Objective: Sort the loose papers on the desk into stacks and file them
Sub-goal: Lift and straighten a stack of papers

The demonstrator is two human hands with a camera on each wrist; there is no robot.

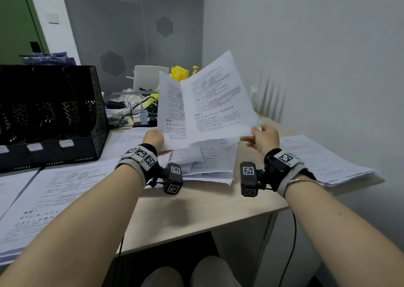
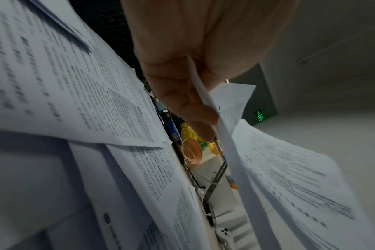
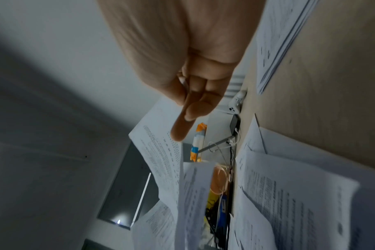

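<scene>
I hold two printed sheets up above the desk. My left hand [image 1: 154,138] pinches the lower left corner of the left sheet [image 1: 171,111]; the left wrist view shows the thumb and fingers [image 2: 182,94] closed on its edge [image 2: 206,99]. My right hand [image 1: 263,136] pinches the lower right corner of the right sheet [image 1: 218,98], which overlaps the left one; in the right wrist view the fingers [image 3: 182,118] clamp that sheet [image 3: 161,148]. A loose pile of papers [image 1: 207,162] lies under both hands. A black mesh file rack [image 1: 50,111] stands at the left.
A paper stack [image 1: 54,194] lies at the front left and another stack [image 1: 317,157] at the right by the wall. Cables, a phone, yellow items and a white box [image 1: 148,79] clutter the back of the desk [image 1: 196,210]. The wall [image 1: 328,57] is close on the right.
</scene>
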